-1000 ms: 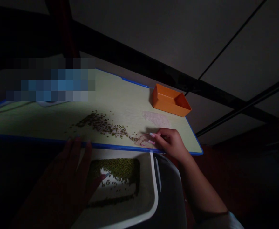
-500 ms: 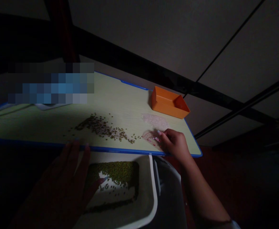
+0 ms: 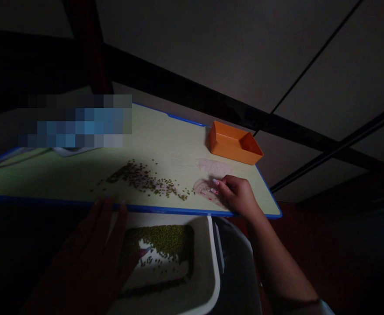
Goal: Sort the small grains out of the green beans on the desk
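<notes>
My right hand (image 3: 239,193) is low over the right part of the pale board (image 3: 169,140), thumb and fingers curled together. Whatever lies in that pinch, if anything, is too small to make out. Beside its fingertips is a printed-looking curved pattern with red spots (image 3: 208,192), and behind that a pale grainy patch (image 3: 213,166). To the left spreads a loose scatter of dark green beans (image 3: 142,179) mixed with pale grains. My left hand (image 3: 87,249), in shadow with fingers apart, reaches over a white tub (image 3: 214,262) toward the board's near edge. More green beans (image 3: 172,236) lie in the tub.
An orange open box (image 3: 234,142) stands at the board's back right. A blurred-out item covers the far left, with a pale rim (image 3: 70,152) below it. A dark rounded object (image 3: 238,267) is right of the tub. Panelled fronts (image 3: 211,43) rise behind.
The whole view has shifted slightly, so things appear a little lower and further right. Both hands keep nearly the same pose, and the bean scatter looks unchanged.
</notes>
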A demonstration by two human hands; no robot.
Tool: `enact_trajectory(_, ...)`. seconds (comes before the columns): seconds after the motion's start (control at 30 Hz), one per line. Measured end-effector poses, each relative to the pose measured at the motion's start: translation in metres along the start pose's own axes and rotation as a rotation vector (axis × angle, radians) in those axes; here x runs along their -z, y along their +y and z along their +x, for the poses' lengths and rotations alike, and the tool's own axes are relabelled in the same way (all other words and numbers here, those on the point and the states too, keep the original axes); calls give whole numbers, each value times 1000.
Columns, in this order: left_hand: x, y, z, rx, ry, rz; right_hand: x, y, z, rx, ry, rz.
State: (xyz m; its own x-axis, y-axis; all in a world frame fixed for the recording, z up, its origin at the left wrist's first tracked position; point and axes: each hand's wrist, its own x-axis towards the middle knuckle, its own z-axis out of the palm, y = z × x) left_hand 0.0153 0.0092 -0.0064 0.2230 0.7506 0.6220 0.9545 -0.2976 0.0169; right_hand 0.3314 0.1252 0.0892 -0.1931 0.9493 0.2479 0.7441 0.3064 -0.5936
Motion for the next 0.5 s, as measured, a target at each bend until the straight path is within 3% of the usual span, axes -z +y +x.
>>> enact_trajectory(0.23, 1, 0, 1, -9, 16, 8, 4, -5, -3, 133, -61, 2)
enact_trajectory(0.5, 1, -1, 1, 5, -24, 11, 4, -13, -8, 133, -137, 66)
